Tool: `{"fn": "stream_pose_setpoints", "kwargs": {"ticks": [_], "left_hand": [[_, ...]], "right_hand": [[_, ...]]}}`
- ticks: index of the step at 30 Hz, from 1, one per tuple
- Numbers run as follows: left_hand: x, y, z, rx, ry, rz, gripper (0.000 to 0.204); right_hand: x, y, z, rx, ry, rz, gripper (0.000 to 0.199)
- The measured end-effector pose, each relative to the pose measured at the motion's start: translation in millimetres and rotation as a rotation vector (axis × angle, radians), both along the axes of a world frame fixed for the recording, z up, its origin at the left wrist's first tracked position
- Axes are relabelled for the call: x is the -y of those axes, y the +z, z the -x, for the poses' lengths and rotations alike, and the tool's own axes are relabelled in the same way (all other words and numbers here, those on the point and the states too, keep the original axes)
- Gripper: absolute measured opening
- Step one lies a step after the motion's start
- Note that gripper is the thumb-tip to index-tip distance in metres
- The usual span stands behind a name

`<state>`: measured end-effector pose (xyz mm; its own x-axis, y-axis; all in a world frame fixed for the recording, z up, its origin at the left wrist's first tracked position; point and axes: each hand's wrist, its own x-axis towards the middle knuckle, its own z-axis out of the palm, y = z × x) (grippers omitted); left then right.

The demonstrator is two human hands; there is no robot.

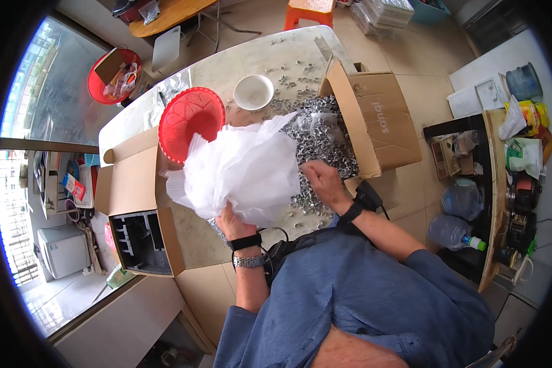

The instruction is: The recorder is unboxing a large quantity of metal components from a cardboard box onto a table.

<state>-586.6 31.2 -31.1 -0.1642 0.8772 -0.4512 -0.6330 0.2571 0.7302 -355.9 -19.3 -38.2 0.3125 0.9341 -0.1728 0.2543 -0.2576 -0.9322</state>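
A crumpled white plastic bag (242, 165) is spread over the middle of the table. At its near edge, my left hand (232, 222) is closed on the thin plastic. My right hand (322, 181) is curled at the bag's right edge, its fingers closed on the plastic. Around and beyond my right hand lies a heap of small, curved silver metal pieces (340, 138), partly covered by the bag. What is inside the bag, if anything, is hidden.
A red plastic basket (187, 101) and a white bowl (253, 93) stand behind the bag. One open cardboard box (389, 116) flanks the heap on the right; another box (129, 178), with black dividers, sits at the left. More pieces lie scattered on the table (239, 58).
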Motion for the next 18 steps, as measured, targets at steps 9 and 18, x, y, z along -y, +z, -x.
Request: {"fn": "stream_pose_setpoints", "kwargs": {"ticks": [9, 18], "left_hand": [[-9.0, -9.6, 16.3, -0.004, 0.039, 0.053, 0.037], [-7.7, -1.4, 6.7, -0.029, -0.013, 0.067, 0.036]], "right_hand": [[-24.7, -77.9, -31.4, 0.463, -0.390, -0.014, 0.052], [-28.0, -99.9, -38.4, 0.620, -0.379, 0.004, 0.059]]}}
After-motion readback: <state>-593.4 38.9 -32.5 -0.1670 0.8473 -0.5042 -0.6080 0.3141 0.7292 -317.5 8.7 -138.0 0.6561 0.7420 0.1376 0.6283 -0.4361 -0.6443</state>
